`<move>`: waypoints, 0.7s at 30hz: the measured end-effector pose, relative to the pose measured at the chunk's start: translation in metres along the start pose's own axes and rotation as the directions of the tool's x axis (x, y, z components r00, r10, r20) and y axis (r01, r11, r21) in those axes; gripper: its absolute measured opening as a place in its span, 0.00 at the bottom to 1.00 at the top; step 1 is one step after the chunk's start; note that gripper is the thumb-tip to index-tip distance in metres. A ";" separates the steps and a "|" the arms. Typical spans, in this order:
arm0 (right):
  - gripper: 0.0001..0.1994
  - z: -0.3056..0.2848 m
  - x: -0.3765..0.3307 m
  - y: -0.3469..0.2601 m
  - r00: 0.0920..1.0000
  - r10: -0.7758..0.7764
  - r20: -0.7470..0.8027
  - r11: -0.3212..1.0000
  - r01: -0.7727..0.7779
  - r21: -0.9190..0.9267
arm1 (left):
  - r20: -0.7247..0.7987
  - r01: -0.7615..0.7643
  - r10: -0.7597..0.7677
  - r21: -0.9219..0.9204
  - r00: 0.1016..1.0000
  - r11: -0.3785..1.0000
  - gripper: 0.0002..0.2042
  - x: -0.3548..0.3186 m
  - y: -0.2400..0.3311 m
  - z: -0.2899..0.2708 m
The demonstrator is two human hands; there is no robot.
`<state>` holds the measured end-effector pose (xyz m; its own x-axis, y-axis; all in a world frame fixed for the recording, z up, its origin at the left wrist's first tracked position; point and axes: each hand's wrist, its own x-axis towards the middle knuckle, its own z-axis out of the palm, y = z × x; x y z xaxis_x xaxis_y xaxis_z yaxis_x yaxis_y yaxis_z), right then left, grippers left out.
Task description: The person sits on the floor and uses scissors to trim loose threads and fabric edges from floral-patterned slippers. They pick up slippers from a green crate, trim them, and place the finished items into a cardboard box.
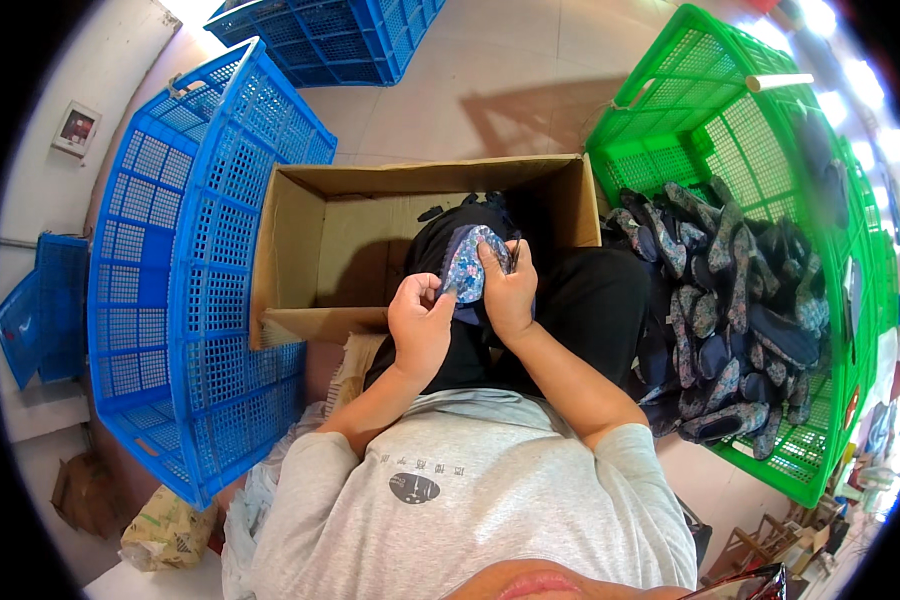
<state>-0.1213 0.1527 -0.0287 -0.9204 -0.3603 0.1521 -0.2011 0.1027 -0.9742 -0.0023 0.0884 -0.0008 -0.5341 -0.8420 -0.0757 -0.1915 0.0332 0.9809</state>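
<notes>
Above my lap I hold a blue floral fabric shoe piece (467, 262) with a dark edge. My left hand (419, 325) pinches its lower left edge. My right hand (507, 290) grips its right side, and a thin dark tool sticks out between the fingers. Both hands are in front of an open cardboard box (300, 262), which holds a few dark pieces at its back.
A green plastic crate (760, 130) on my right is filled with several similar floral and dark shoe pieces (730, 320). A blue plastic crate (185, 280) stands tilted on my left, and another blue crate (330, 35) lies farther off. A crumpled bag (165, 530) sits at the lower left.
</notes>
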 end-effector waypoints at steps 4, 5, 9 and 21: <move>0.13 -0.013 -0.005 -0.001 0.989 0.125 0.083 0.980 -0.136 0.145 | 0.141 -0.431 0.410 0.389 0.901 0.814 0.12 0.007 0.015 -0.007; 0.12 -0.018 -0.006 -0.001 0.976 0.180 0.125 0.959 -0.202 0.200 | 0.160 -0.499 0.481 0.439 0.862 0.747 0.12 0.012 0.019 -0.010; 0.10 -0.045 -0.018 -0.020 0.844 0.365 0.393 0.808 -0.497 0.317 | 0.238 -0.668 0.672 0.549 0.701 0.502 0.10 0.032 0.038 -0.022; 0.13 -0.052 -0.009 -0.023 0.600 0.465 0.650 0.620 -0.745 0.244 | 0.508 -0.701 0.496 0.392 0.705 0.596 0.14 0.035 0.067 -0.025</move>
<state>-0.1257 0.2022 0.0015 -0.4281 -0.7715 -0.4707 0.6433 0.1057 -0.7583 -0.0134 0.0475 0.0664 -0.8894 -0.3035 0.3419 -0.0621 0.8211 0.5674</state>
